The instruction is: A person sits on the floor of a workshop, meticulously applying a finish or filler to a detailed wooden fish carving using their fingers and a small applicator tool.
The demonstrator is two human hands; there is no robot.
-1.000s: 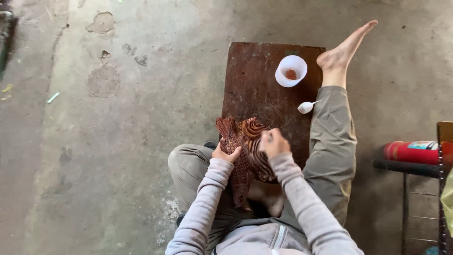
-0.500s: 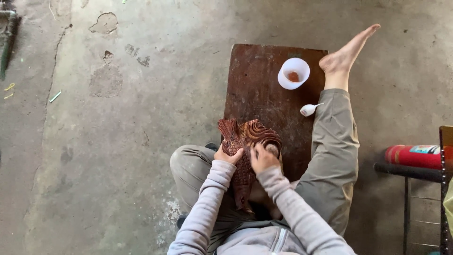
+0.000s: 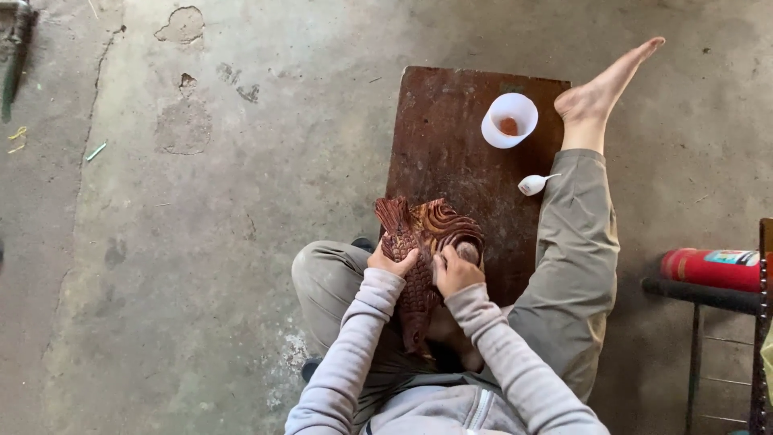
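While gripped at its left side by left hand (image 3: 392,262), carved wooden fish (image 3: 423,258) propped on lap, tail over near edge of stained board (image 3: 451,137). Right hand (image 3: 456,270) fingers curled around small pad, pressed on carving. Stain cup (image 3: 509,119) at far right corner. Carving already uniformly dark; remaining portion indeterminable.

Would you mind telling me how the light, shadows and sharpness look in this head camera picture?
Head view: soft, even daylight on the grey concrete floor, no glare, only faint shadows beside the dark brown wooden board; the reddish-brown carved wooden fish, left hand and right hand look sharp, without visible motion blur; wide-angle lens, slight stretching toward the edges.
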